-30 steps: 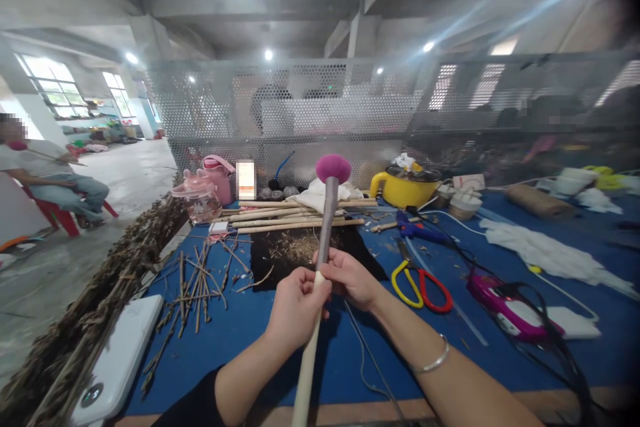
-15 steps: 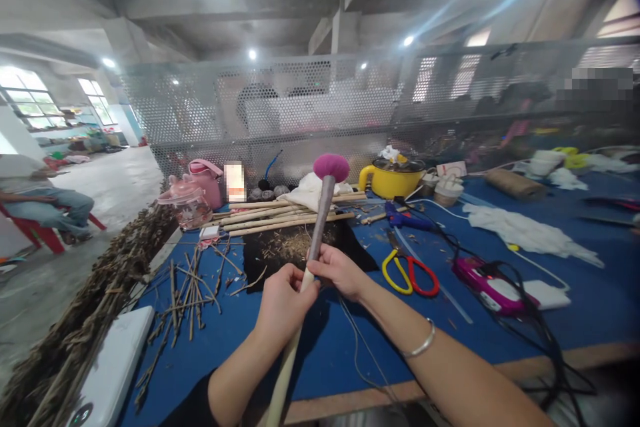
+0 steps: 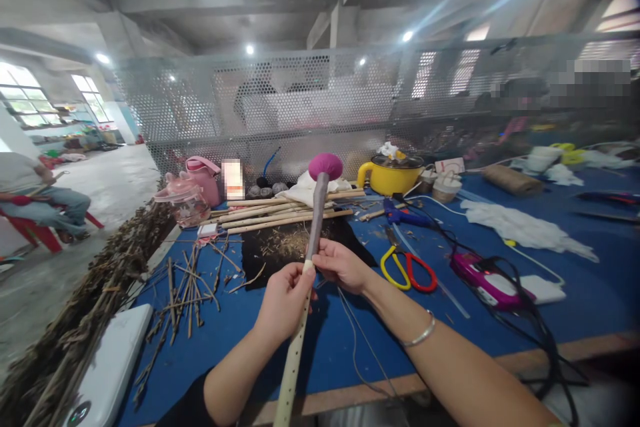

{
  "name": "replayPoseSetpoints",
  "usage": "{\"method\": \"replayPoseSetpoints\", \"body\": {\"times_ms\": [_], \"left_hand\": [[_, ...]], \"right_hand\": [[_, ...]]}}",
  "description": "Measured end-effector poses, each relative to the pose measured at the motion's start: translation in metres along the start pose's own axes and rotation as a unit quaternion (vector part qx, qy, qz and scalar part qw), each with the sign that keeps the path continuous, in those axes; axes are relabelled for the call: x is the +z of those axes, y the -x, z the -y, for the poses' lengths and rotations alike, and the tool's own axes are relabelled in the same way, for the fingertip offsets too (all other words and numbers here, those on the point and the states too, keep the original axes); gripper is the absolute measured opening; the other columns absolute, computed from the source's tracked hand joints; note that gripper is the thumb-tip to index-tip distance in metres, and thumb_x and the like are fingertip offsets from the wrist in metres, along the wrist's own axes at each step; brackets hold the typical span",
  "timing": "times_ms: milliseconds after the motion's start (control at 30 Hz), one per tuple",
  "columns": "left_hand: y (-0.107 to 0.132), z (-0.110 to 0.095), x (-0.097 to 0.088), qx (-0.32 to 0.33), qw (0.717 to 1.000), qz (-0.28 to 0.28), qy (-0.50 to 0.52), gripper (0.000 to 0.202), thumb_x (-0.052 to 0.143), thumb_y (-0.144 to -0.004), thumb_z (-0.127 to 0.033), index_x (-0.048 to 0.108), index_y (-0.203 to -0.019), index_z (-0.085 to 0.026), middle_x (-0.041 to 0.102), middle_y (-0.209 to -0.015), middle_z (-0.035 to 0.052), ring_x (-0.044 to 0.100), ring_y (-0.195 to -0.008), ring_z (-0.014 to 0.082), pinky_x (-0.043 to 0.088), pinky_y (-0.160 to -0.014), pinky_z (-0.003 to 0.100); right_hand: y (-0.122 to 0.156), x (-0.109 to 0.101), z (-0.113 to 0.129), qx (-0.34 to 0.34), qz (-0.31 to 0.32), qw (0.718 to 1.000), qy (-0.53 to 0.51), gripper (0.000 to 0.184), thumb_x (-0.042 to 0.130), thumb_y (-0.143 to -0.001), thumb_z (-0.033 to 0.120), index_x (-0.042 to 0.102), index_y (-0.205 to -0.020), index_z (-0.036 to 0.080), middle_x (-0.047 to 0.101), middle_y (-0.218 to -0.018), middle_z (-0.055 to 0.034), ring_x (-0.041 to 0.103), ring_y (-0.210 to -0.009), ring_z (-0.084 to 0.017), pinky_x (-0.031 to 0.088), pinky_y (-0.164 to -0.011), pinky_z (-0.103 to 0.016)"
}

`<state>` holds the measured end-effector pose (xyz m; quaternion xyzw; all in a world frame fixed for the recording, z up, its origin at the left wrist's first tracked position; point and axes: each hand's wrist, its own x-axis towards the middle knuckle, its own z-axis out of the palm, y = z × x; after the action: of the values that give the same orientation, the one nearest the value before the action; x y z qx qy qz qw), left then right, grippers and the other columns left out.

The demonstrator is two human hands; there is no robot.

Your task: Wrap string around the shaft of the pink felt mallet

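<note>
While its lower end runs out of view past the near edge of the blue table [image 3: 200, 350], one pale stick [image 3: 292, 360], dotted along the shaft, slants up and away from the person; upper part in grey wrapping [image 3: 317, 217], head fitted with a magenta pad [image 3: 325, 166].

Left hand [image 3: 283, 298]: closed around the pale shaft just below the wrapping.
Right hand [image 3: 345, 267]: thumb and fingers pinched narrow at the wrapping's lower end, just beside the left.

Containers:
Yellow pot [image 3: 395, 180], at the rear; handle to the left, dark lid on, crumpled white wad [image 3: 388, 149] on top; interior hidden.
Clear jar [image 3: 189, 208], pink-lidded, left rear; contents indistinct.
Pink bottle [image 3: 205, 181], just behind the jar, with carrying strap; contents hidden.
Small pale cup [image 3: 445, 191], right of the pot, white matter at its mouth; contents cannot be told.
White tub [image 3: 544, 159], farther right; inside not discernible.

Loose items:
Black cloth [image 3: 251, 267], beyond the hands, bearing brown chips [image 3: 287, 243].
Pale rods [image 3: 270, 218], several, along the cloth's far side.
Brown twigs [image 3: 190, 290], heaped left of the cloth.
Scissors [image 3: 423, 273], one loop yellow, one red, right of the cloth.
Blue glue gun [image 3: 407, 215], just beyond the scissors.
</note>
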<state>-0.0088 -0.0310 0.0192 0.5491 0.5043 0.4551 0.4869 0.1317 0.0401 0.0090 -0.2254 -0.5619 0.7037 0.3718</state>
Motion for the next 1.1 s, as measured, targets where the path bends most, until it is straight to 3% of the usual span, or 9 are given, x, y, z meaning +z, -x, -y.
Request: {"method": "replayPoseSetpoints", "body": {"times_ms": [100, 167, 267, 567, 733, 800, 933, 1000, 1100], "left_hand": [[-0.002, 0.001, -0.003, 0.06, 0.994, -0.076, -0.042, 0.036, 0.066, -0.065, -0.041, 0.053, -0.087, -0.015, 0.052, -0.06, -0.0041, 0.046, -0.048, 0.0068, 0.037, -0.046, 0.018], [-0.002, 0.001, -0.003, 0.069, 0.99, -0.103, -0.061, 0.034, 0.071, -0.058, -0.036, 0.054, -0.078, -0.015, 0.052, -0.059, -0.0042, 0.045, -0.05, 0.0064, 0.036, -0.048, 0.017], [-0.002, -0.002, -0.002, 0.039, 0.994, -0.095, -0.041, 0.029, 0.069, -0.061, -0.038, 0.054, -0.067, -0.014, 0.053, -0.054, -0.003, 0.045, -0.047, 0.0065, 0.034, -0.045, 0.017], [-0.002, -0.003, -0.003, -0.038, 0.998, -0.006, 0.055, 0.039, 0.054, -0.072, -0.053, 0.055, -0.07, -0.014, 0.057, -0.053, -0.0001, 0.049, -0.037, 0.0085, 0.036, -0.037, 0.018], [-0.005, 0.003, -0.003, -0.038, 0.998, 0.007, 0.048, 0.042, 0.051, -0.073, -0.056, 0.053, -0.071, -0.015, 0.054, -0.051, -0.0017, 0.047, -0.037, 0.0085, 0.034, -0.037, 0.019], [-0.005, 0.005, -0.002, -0.011, 1.0, -0.006, 0.019, 0.041, 0.048, -0.075, -0.055, 0.055, -0.073, -0.014, 0.052, -0.052, -0.0021, 0.046, -0.04, 0.0087, 0.034, -0.04, 0.02], [-0.004, 0.007, -0.001, 0.074, 0.989, -0.1, -0.076, 0.03, 0.062, -0.067, -0.043, 0.056, -0.075, -0.015, 0.05, -0.056, -0.0044, 0.044, -0.049, 0.0075, 0.034, -0.048, 0.019], [-0.004, 0.006, -0.001, 0.063, 0.985, -0.114, -0.11, 0.028, 0.067, -0.062, -0.038, 0.053, -0.068, -0.015, 0.049, -0.054, -0.0048, 0.042, -0.049, 0.0071, 0.032, -0.048, 0.018], [-0.004, 0.004, 0.0, 0.031, 0.99, -0.102, -0.095, 0.026, 0.064, -0.064, -0.037, 0.051, -0.061, -0.015, 0.048, -0.051, -0.0046, 0.039, -0.046, 0.0065, 0.029, -0.045, 0.018]], "right_hand": [[0.0, 0.003, 0.001, -0.005, -0.009, 1.0, 0.003, 0.033, 0.07, -0.066, 0.034, 0.05, -0.083, 0.015, 0.042, -0.054, 0.0077, 0.023, -0.036, -0.001, 0.012, -0.034, -0.018], [0.001, 0.006, 0.003, -0.009, -0.017, 1.0, 0.011, 0.033, 0.071, -0.065, 0.033, 0.05, -0.082, 0.014, 0.045, -0.057, 0.0067, 0.026, -0.038, -0.001, 0.014, -0.035, -0.017], [0.002, 0.008, 0.004, -0.009, -0.029, 0.999, 0.023, 0.032, 0.071, -0.065, 0.033, 0.05, -0.081, 0.015, 0.045, -0.057, 0.0066, 0.027, -0.038, -0.001, 0.016, -0.036, -0.017], [0.0, 0.003, 0.002, -0.001, -0.016, 0.999, 0.029, 0.03, 0.068, -0.068, 0.037, 0.051, -0.076, 0.014, 0.033, -0.044, 0.0101, 0.018, -0.035, -0.002, 0.01, -0.034, -0.019], [0.0, 0.006, 0.003, 0.006, -0.042, 0.999, 0.001, 0.033, 0.072, -0.062, 0.038, 0.054, -0.075, 0.013, 0.042, -0.049, 0.0069, 0.023, -0.036, -0.002, 0.013, -0.035, -0.019], [-0.001, 0.005, 0.001, 0.002, -0.049, 0.999, 0.012, 0.033, 0.072, -0.063, 0.038, 0.055, -0.076, 0.012, 0.042, -0.049, 0.0071, 0.022, -0.036, -0.001, 0.013, -0.035, -0.019], [-0.002, 0.001, -0.004, 0.004, -0.05, 0.996, 0.068, 0.033, 0.071, -0.064, 0.037, 0.057, -0.079, 0.012, 0.049, -0.054, 0.004, 0.03, -0.039, -0.003, 0.016, -0.037, -0.018], [-0.003, 0.001, -0.005, 0.001, -0.048, 0.995, 0.089, 0.034, 0.072, -0.063, 0.037, 0.057, -0.08, 0.011, 0.052, -0.058, 0.0022, 0.035, -0.043, -0.004, 0.02, -0.039, -0.017], [-0.003, 0.002, -0.006, 0.007, -0.049, 0.995, 0.091, 0.034, 0.071, -0.065, 0.038, 0.057, -0.081, 0.011, 0.048, -0.055, 0.0042, 0.031, -0.042, -0.003, 0.018, -0.039, -0.017]]}}
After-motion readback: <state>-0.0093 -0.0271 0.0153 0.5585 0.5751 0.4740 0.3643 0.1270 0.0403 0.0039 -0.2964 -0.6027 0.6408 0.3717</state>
